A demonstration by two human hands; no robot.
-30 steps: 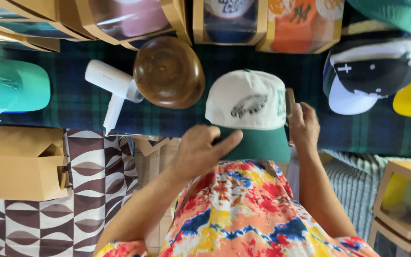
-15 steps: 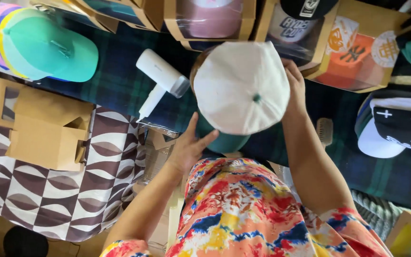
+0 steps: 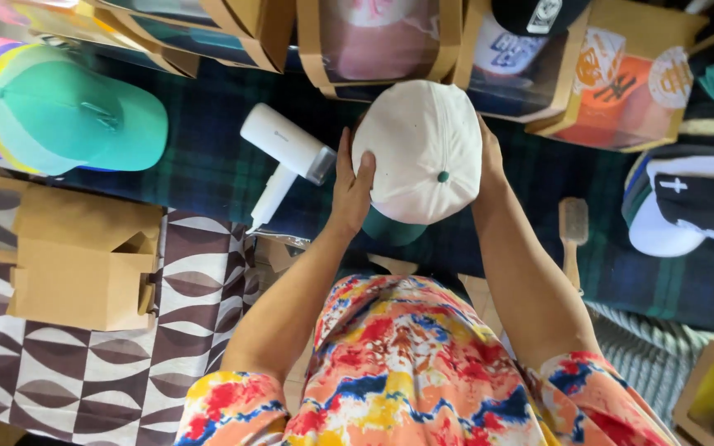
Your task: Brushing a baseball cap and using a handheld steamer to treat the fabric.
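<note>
White cap (image 3: 423, 149) with small green top button, green brim poking out beneath toward the body, held crown-up between both hands above the plaid-covered tabletop (image 3: 208, 169). Left hand (image 3: 350, 186) pressed flat against the cap's left side, fingers (image 3: 365, 169) curled onto the crown; grip clamped on the cap. Right hand (image 3: 489, 161) against the cap's right side, mostly hidden behind the crown, grip likewise closed on the cap. Cap positioned centre of view, just in front of a row of windowed cardboard boxes (image 3: 378, 41) holding other caps.

Just left of the left hand: white handheld steamer (image 3: 283, 157) lying on the plaid cloth, handle angled toward the body, not touched. Right of the right forearm: wooden-handled brush (image 3: 573, 231) lying on the cloth, apart from the arm. Far left: stack of caps, teal cap (image 3: 76, 120) on top, pastel brims showing beneath. Below that: folded brown cardboard box (image 3: 76, 264) resting on a brown-and-white patterned cloth (image 3: 126, 372). Far right: black-and-white cap (image 3: 687, 206) with a yellow one at the frame edge. Orange cap in a box (image 3: 621, 83) upper right. Multicoloured tie-dye shirt (image 3: 406, 372) filling the lower centre.
</note>
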